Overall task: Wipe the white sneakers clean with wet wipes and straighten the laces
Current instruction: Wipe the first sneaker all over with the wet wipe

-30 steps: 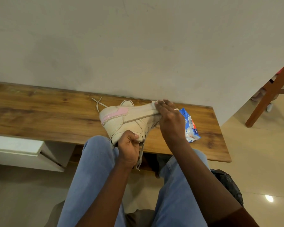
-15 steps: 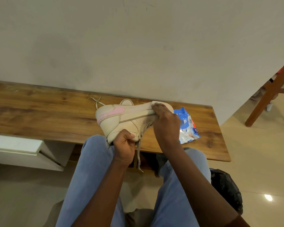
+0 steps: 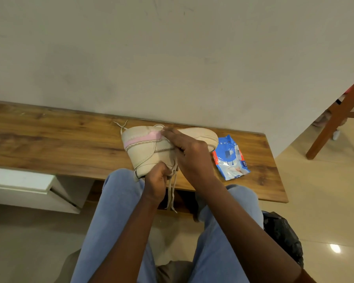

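A seated person in blue jeans (image 3: 114, 211) holds a white sneaker (image 3: 145, 152) on its side over the near edge of a wooden bench (image 3: 49, 144), sole (image 3: 198, 133) turned toward the wall and the heel w/ its pink stripe (image 3: 139, 140) pointing left. The L hand (image 3: 155, 178) is curled tight round the shoe's lower rim by the opening, and loose laces (image 3: 170, 193) hang down just beside it, between the knees. The R hand (image 3: 192, 156) lies across the shoe's side, fingers (image 3: 168, 132) stretched fairly straight and pressing at the stripe's end; it covers most of the mid-section, and whether a wipe sits under the palm can't be made out. Two crossed lace ends (image 3: 121, 125) show on the bench behind the heel. A blue wet-wipes pack (image 3: 231, 162) lies flat on the bench just right of the toe, approx. at the R hand's far side. Below the bench at left, a white drawer unit (image 3: 18, 180). At far right, wooden chair legs (image 3: 335, 121) on a pale tiled floor (image 3: 315, 190); a black bag (image 3: 282, 233) sits by the person's R leg, partly hidden by the forearm.
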